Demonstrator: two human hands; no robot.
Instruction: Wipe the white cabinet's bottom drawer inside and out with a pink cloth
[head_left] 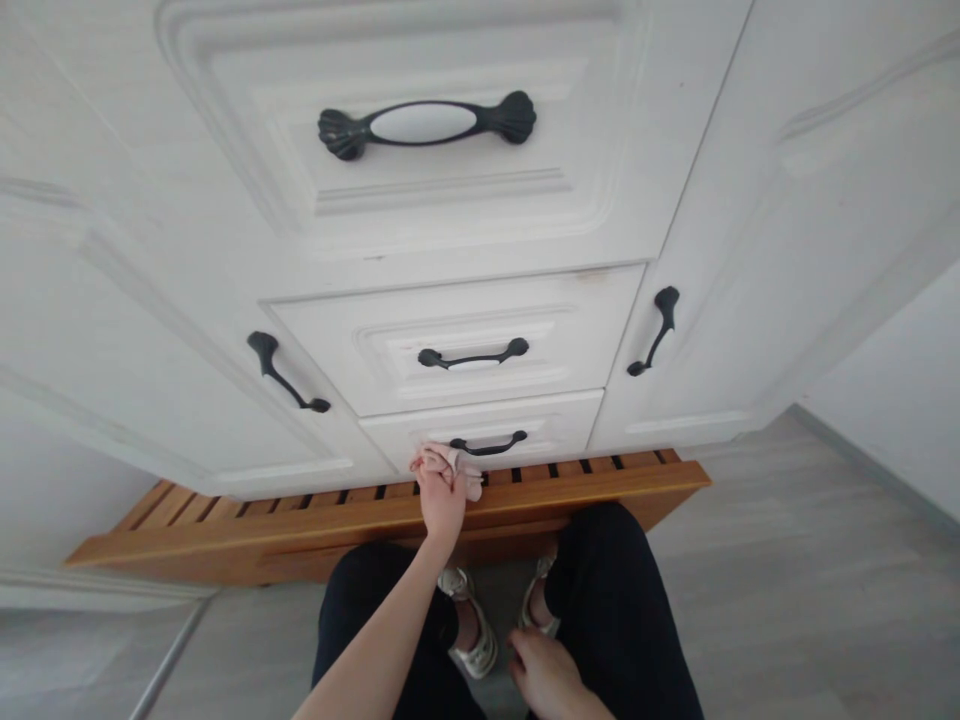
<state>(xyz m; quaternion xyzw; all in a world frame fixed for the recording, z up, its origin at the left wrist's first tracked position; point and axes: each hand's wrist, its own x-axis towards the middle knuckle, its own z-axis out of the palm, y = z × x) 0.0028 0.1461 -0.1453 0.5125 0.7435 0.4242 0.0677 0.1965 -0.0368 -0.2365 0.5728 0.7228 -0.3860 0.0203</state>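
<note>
My left hand (442, 500) is closed on a bunched pink cloth (466, 480). The cloth presses against the front of the lowest white drawer (574, 420), at the left end of its dark handle (491, 447). Low in the view, my right hand (546, 672) hangs between my knees, its fingers curled in and nothing visible in them.
Above are two more drawers with dark handles, the middle handle (472, 357) and the upper handle (427, 125). Cabinet doors flank them, with a left door handle (289, 375) and a right door handle (654, 332). A slatted wooden bench (300, 520) runs below, before my knees.
</note>
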